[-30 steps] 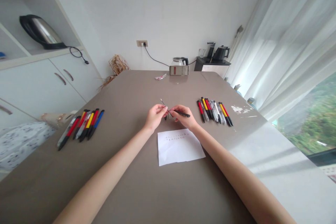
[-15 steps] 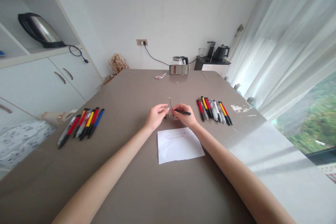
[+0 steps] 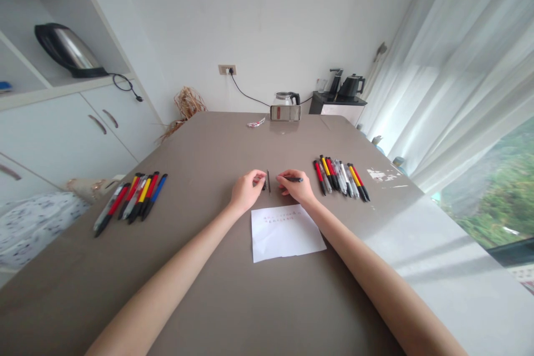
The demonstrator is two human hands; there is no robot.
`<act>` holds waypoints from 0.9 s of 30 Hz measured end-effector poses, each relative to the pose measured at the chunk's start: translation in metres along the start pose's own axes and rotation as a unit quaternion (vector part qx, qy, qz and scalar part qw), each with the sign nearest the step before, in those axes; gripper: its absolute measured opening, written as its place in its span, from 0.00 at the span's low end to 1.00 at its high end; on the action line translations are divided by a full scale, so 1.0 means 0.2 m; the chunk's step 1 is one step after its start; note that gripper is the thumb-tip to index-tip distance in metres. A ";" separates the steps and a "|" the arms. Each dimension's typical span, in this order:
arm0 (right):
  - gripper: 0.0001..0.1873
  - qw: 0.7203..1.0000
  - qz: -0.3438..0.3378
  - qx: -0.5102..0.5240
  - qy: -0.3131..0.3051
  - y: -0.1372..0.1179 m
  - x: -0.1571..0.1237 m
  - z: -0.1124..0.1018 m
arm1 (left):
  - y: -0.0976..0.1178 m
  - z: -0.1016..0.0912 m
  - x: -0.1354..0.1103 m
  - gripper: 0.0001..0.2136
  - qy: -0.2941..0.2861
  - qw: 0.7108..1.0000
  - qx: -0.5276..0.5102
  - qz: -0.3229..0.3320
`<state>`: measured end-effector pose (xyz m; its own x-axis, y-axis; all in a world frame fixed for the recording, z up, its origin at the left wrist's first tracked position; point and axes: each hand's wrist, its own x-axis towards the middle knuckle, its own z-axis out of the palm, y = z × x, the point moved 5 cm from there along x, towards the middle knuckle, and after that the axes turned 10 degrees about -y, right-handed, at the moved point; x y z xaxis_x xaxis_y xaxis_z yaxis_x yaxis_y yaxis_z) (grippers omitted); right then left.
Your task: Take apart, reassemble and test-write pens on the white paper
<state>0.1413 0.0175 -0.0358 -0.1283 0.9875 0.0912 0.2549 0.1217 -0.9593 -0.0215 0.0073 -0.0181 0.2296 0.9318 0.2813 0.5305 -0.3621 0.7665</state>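
My right hand (image 3: 297, 184) is closed in a pinch around a black pen barrel (image 3: 296, 179), whose end sticks out to the right past the knuckles. My left hand (image 3: 246, 189) has its thumb and forefinger drawn together. A small dark piece (image 3: 264, 184) shows at those fingertips, too small to name. Between both hands a thin dark pen refill (image 3: 268, 181) points away from me, close to the left fingertips. Just below the hands lies a white sheet of paper (image 3: 287, 236) with faint handwriting along its top.
To the right lie several red, yellow and clear pens (image 3: 340, 177) in a row. Another group of pens (image 3: 131, 200), one blue, is at the left. A phone (image 3: 286, 113) stands at the table's far edge before a glass pot (image 3: 284, 98). A crumpled wrapper (image 3: 256, 122) lies beside it.
The refill, tilted up at my right fingertips before, is now lower and between the hands. My hands have moved apart, the right one slightly to the right with the barrel.
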 end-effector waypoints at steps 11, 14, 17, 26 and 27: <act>0.22 0.998 0.030 -0.046 0.027 -0.01 -0.01 -0.05 | -0.01 0.01 -0.01 0.07 -0.004 1.000 0.003 0.004; 0.21 0.997 0.028 -0.071 0.024 -0.02 -0.01 -0.05 | -0.01 0.02 -0.01 0.07 -0.005 1.000 0.000 0.006; 0.23 0.993 0.010 -0.117 0.016 -0.04 -0.02 -0.04 | -0.01 0.02 -0.01 0.07 -0.005 1.000 0.002 0.011; 0.24 0.977 -0.034 -0.210 0.024 -0.07 -0.01 -0.03 | -0.01 0.03 -0.02 0.08 -0.013 0.999 0.027 0.019; 0.24 0.977 -0.037 -0.211 0.023 -0.07 -0.01 -0.03 | -0.01 0.03 -0.02 0.08 -0.013 0.999 0.026 0.020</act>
<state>0.1439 0.0143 -0.0204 -0.1213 0.9767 0.1772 0.6193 0.2140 -0.7555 -0.0182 0.0041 -0.0236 0.2729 0.9155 0.2957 0.5619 -0.4011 0.7234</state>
